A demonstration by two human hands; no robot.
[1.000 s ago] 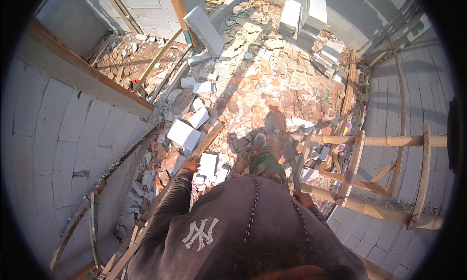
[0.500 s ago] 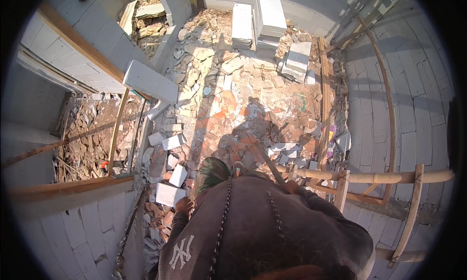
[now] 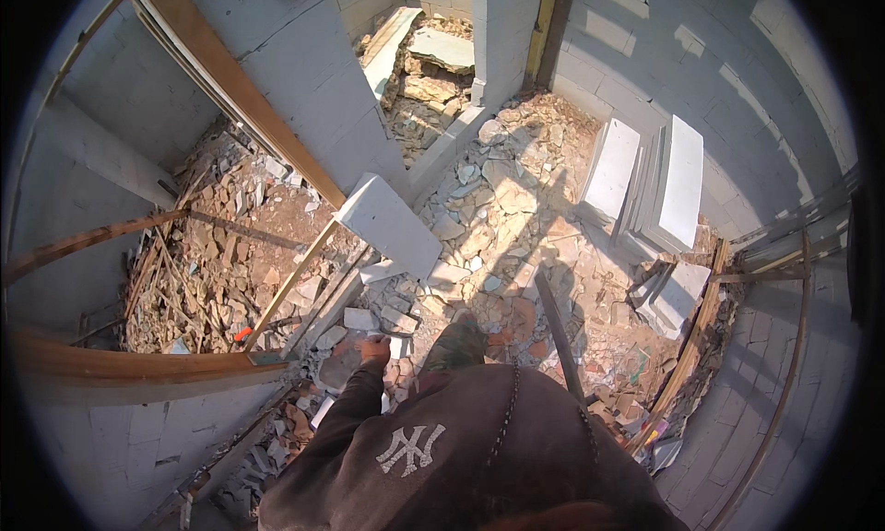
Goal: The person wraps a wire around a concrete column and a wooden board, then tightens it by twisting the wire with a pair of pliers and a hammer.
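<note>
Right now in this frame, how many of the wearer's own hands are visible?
1: the left hand, which appears just below a small pale block in the picture. The right hand cannot be seen; it may be hidden behind the dark hoodie.

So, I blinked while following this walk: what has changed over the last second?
The person has moved forward, toward the tilted slab. The left hand, at a plank a second ago, now shows over rubble with no plank in view beside it. The bamboo frame has left view. The right hand, earlier at the dark board, is now hidden. The slab and block stacks stayed put.
</note>
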